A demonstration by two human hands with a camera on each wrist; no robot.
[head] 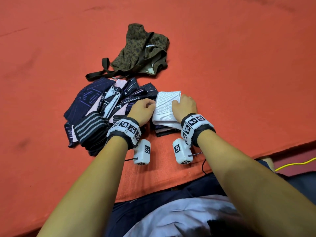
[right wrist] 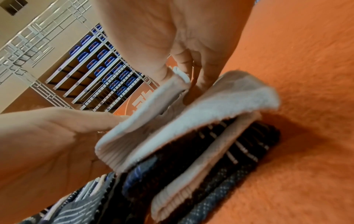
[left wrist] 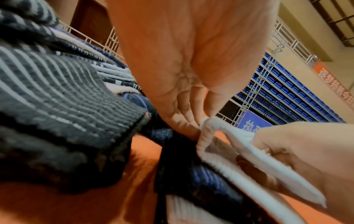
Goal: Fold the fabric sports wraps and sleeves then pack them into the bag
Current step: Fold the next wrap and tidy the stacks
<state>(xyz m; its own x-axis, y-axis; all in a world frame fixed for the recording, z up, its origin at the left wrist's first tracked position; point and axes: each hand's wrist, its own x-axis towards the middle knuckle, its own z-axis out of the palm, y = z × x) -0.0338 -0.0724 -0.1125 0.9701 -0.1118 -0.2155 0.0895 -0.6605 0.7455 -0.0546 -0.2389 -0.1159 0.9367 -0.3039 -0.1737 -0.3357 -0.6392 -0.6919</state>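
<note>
A white knit sleeve [head: 166, 103] lies folded on top of a small stack of dark folded sleeves [head: 164, 131] on the red mat. My left hand [head: 150, 105] pinches its left edge; the left wrist view shows the fingertips [left wrist: 197, 128] on the white sleeve's hem [left wrist: 206, 145]. My right hand [head: 176, 104] grips its right side, and in the right wrist view the fingers [right wrist: 184, 66] lift the white sleeve's top layer [right wrist: 153, 106]. A loose pile of navy and purple sleeves [head: 95, 103] lies to the left. The leopard-print bag [head: 142, 50] sits crumpled farther away.
A grey-striped black wrap [head: 90, 128] lies at the near left of the pile. The bag's dark strap [head: 99, 74] trails toward the pile. The red mat's [head: 239, 82] front edge runs by my lap, with a yellow cable [head: 294, 165] beyond it on the right.
</note>
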